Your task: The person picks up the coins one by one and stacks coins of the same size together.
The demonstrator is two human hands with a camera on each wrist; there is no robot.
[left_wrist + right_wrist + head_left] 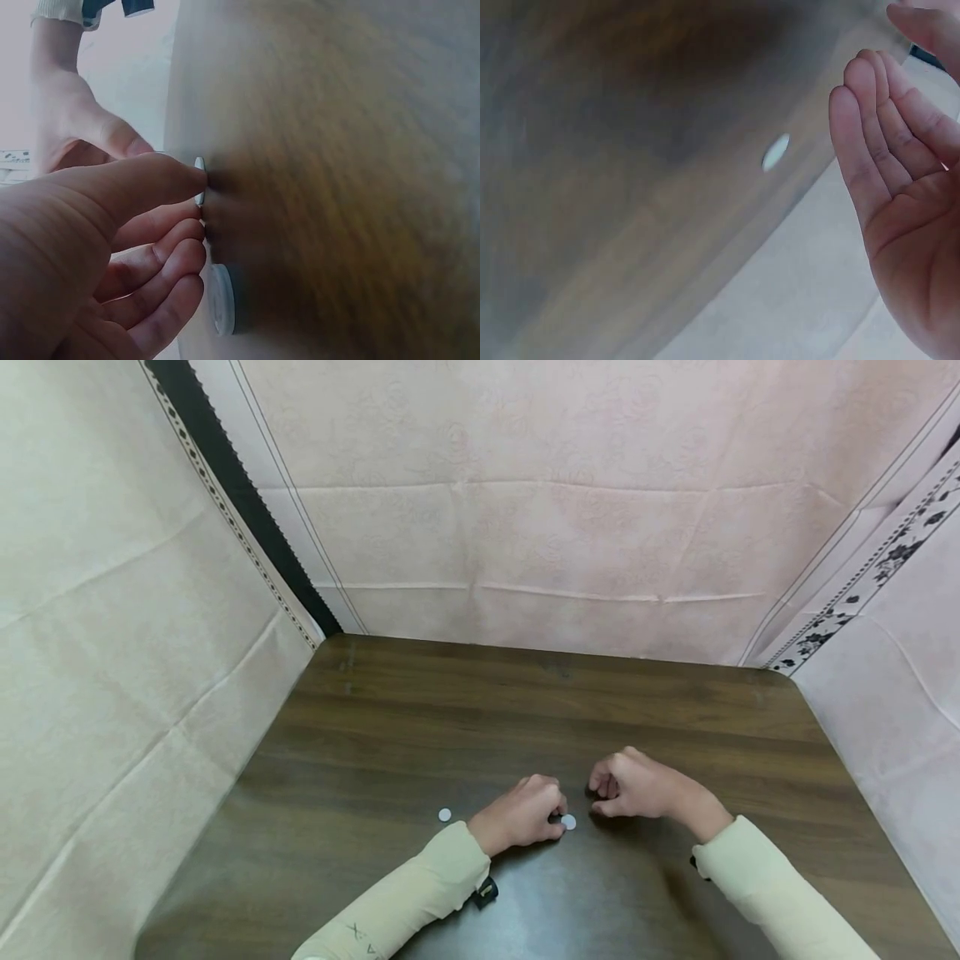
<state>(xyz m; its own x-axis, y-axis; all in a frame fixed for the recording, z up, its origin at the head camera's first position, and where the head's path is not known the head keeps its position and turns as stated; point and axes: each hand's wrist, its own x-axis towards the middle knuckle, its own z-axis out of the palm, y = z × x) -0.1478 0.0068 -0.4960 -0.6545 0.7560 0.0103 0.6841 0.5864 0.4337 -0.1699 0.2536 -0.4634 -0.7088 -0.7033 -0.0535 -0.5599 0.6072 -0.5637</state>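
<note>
Left hand point(522, 814), fingers curled, touches a small white disc point(569, 822) lying flat on the wooden table point(420, 727); as a round disc it shows no long axis. Right hand point(637, 785), loosely curled, holds nothing, just beside. A second disc point(445, 815) lies apart, leftward. The left wrist view alone shows the thumb tip point(187, 176) meeting a disc edge.

You are working at a dark brown wooden table point(450, 710) with a rounded far-right corner. Two small round white discs lie flat on it: one point(445, 815) toward your left, the other point(569, 822) near the table's middle.
</note>
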